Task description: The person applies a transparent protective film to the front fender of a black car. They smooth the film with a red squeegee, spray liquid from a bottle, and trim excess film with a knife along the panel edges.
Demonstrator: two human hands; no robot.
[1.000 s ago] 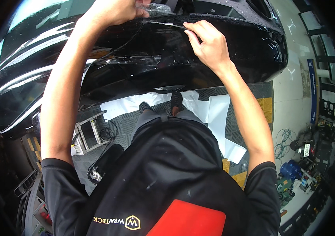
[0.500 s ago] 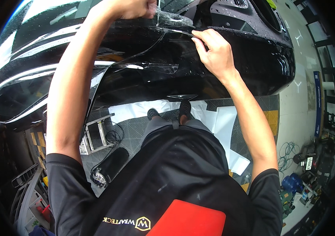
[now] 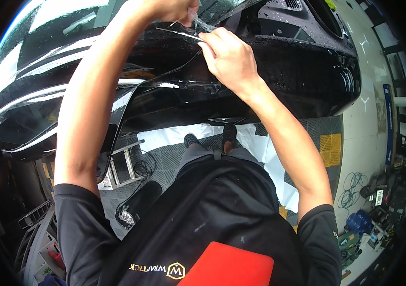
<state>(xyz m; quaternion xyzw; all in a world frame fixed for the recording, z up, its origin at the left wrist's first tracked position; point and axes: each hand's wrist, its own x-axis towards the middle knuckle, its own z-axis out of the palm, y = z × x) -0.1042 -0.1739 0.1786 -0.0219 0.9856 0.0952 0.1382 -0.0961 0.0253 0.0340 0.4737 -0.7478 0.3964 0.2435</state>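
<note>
Clear film pinched by left fingers, tool by right fingers.

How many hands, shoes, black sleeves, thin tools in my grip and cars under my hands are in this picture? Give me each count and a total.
Hands, left hand and right hand: 2
Shoes: 2
Black sleeves: 2
Thin tool: 1
Black car: 1
Total: 8

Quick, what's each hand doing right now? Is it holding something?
Left hand: closed, pinching clear film.
Right hand: closed, holding a thin, pointed tool.
</note>
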